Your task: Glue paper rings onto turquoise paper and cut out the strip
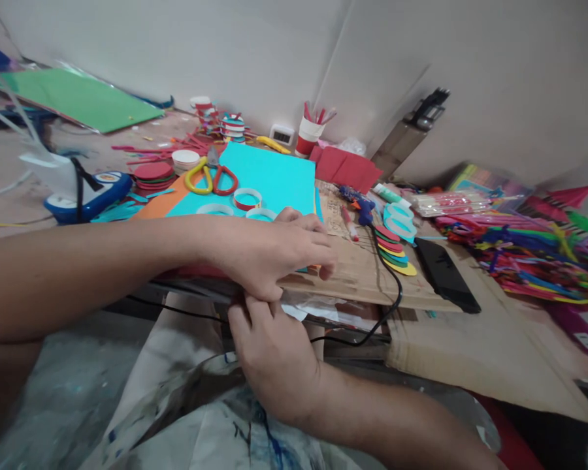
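My left hand [287,251] lies over the front edge of the turquoise paper [279,173] and the cardboard [347,281]. Its fingers are bent but apart, and nothing shows in them. Just below, at the table's front edge, my right hand [277,356] has its fingers curled up against my left thumb. Whatever they may hold is hidden. Paper rings [247,199] stand on the turquoise sheet behind my left hand. Farther back lie scissors [210,179] with one yellow and one red handle.
On the right are a blue glue gun [365,210] with a black cord, coloured paper discs [394,248], a black phone [445,274] and many pipe cleaners [529,241]. A red-and-white cup [308,136] and a bottle [406,137] stand behind. Leftward sits a blue power strip [93,196].
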Tool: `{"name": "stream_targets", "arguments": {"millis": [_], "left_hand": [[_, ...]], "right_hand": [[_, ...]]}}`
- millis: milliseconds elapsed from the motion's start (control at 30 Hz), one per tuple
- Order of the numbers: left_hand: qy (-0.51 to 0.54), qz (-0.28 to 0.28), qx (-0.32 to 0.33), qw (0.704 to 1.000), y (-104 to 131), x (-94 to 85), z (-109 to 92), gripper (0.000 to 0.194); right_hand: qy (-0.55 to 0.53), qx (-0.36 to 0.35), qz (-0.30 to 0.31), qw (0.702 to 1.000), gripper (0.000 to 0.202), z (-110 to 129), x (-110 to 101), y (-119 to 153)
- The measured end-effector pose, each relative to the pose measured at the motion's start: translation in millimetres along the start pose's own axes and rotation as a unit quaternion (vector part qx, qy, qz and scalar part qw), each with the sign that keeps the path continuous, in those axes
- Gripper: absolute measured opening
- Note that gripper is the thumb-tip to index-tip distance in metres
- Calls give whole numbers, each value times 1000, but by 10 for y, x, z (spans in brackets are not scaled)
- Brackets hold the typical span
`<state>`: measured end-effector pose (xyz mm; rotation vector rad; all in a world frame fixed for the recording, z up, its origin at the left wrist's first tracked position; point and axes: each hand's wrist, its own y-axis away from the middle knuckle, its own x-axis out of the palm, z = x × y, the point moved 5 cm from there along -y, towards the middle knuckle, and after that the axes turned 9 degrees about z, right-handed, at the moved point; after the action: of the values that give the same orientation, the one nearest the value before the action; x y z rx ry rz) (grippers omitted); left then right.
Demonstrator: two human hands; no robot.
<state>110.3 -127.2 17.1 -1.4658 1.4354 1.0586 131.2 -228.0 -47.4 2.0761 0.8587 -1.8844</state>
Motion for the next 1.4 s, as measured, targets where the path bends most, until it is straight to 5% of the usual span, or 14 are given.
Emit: {"name": "stream_targets", "arguments": {"millis": [400, 700, 833, 1000, 1200, 1400], "left_hand": [[15, 14, -12, 1000, 6, 72, 12, 42], [120, -63, 51, 989, 19, 110, 129, 18], [197, -149, -7, 969, 55, -81, 310, 11], [379, -203, -25, 903, 35, -204, 376, 29], [454, -304, -72, 835, -111, -260, 458, 22], [435, -317, -105, 836, -296, -212, 623, 22]], "right_hand": [[-74, -75, -135, 985, 27, -102, -47, 187], [-162, -195, -118, 960, 25, -350, -214, 365], [-254, -50, -141, 956, 16, -713, -414, 344], [-389, 143, -147, 898, 14, -1198, -459, 234], [-464, 178, -97, 863, 26, -1430, -295, 31], [-356, 144, -108, 917, 13, -1652, -337, -128]]}}
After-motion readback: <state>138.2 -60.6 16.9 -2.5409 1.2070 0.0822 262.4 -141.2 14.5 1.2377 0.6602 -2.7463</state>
